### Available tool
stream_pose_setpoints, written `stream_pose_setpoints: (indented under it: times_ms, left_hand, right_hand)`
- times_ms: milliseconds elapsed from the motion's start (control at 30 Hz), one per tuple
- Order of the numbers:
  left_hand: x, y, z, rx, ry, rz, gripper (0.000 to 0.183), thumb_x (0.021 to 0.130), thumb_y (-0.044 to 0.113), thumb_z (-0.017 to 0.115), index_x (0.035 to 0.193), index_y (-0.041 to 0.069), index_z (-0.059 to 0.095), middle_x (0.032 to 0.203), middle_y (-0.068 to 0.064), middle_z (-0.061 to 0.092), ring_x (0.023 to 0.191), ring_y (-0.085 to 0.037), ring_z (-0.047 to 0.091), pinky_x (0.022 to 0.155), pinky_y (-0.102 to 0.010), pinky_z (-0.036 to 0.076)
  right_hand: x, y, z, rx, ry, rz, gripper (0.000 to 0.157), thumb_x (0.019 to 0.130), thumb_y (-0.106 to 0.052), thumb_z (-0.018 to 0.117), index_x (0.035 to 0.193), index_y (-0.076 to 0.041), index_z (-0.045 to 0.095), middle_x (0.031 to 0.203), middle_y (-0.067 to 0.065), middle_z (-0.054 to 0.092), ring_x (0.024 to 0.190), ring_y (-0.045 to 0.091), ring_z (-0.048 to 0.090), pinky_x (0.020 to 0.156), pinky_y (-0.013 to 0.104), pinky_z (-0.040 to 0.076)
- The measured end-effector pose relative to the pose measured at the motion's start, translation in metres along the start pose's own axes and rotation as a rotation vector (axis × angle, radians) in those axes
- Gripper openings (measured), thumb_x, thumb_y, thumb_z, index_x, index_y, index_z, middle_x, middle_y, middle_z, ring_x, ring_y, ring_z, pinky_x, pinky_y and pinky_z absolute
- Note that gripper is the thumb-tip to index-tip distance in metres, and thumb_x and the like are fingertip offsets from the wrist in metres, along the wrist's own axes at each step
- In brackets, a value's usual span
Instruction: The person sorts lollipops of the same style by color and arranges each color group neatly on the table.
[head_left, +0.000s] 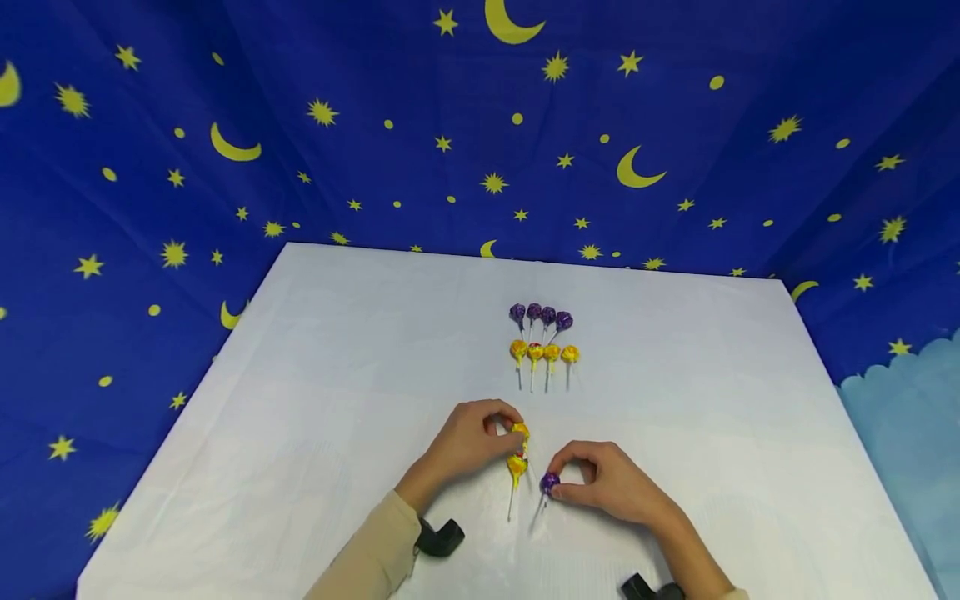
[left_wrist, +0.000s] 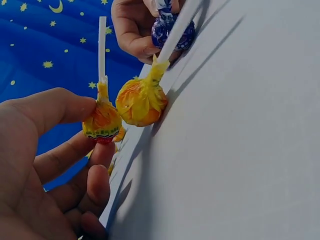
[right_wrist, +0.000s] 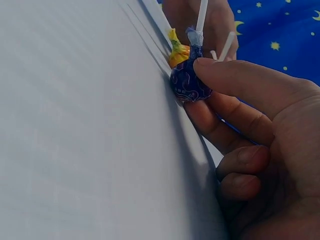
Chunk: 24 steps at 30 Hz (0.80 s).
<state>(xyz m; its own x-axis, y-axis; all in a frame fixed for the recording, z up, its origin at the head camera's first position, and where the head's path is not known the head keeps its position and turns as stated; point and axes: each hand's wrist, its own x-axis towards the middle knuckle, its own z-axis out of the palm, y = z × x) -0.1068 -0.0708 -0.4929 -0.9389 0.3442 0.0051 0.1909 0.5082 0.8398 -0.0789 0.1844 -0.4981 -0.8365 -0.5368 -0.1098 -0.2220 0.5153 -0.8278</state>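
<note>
My left hand pinches a yellow-wrapped lollipop by its head between thumb and fingers; its white stick points up in the left wrist view. Right beside it is a second yellow lollipop, not gripped by the fingers. A purple-wrapped lollipop is held by my right hand, thumb and fingertips on its round head. In the right wrist view the purple wrapper shows light swirls, and part of a yellow lollipop appears behind it.
Farther up the white table, several purple lollipops lie in a row, sticks toward me. Directly below them is a row of several yellow lollipops. A blue cloth with yellow moons and stars hangs behind the table.
</note>
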Motion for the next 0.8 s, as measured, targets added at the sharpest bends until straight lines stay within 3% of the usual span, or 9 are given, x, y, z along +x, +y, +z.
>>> stream_pose_setpoints:
  times_ms: [233, 533, 800]
  left_hand:
    - [0.002, 0.000, -0.005, -0.074, -0.005, 0.002, 0.017, 0.084, 0.039, 0.073, 0.098, 0.029, 0.071, 0.082, 0.015, 0.063, 0.059, -0.011, 0.051, 0.054, -0.028, 0.041]
    - [0.006, 0.001, -0.010, -0.047, 0.010, -0.047, 0.015, 0.085, 0.036, 0.073, 0.099, 0.030, 0.071, 0.084, 0.014, 0.064, 0.061, -0.011, 0.052, 0.057, -0.029, 0.042]
    - [0.016, 0.000, -0.016, -0.017, 0.067, -0.061, 0.015, 0.085, 0.032, 0.071, 0.100, 0.029, 0.072, 0.089, 0.015, 0.064, 0.067, -0.012, 0.055, 0.061, -0.032, 0.045]
  right_hand:
    - [0.002, -0.002, -0.001, 0.008, -0.001, -0.014, 0.019, 0.078, -0.041, 0.078, 0.093, -0.035, 0.070, 0.059, -0.006, 0.046, 0.049, 0.005, 0.035, 0.048, 0.023, 0.034]
    - [0.002, 0.001, 0.002, 0.025, -0.013, -0.006, 0.019, 0.078, -0.043, 0.078, 0.092, -0.034, 0.070, 0.059, -0.006, 0.044, 0.049, 0.005, 0.035, 0.048, 0.023, 0.035]
    - [0.002, 0.001, 0.000, 0.013, -0.002, -0.024, 0.019, 0.078, -0.042, 0.078, 0.092, -0.034, 0.070, 0.057, -0.007, 0.043, 0.048, 0.005, 0.034, 0.047, 0.024, 0.034]
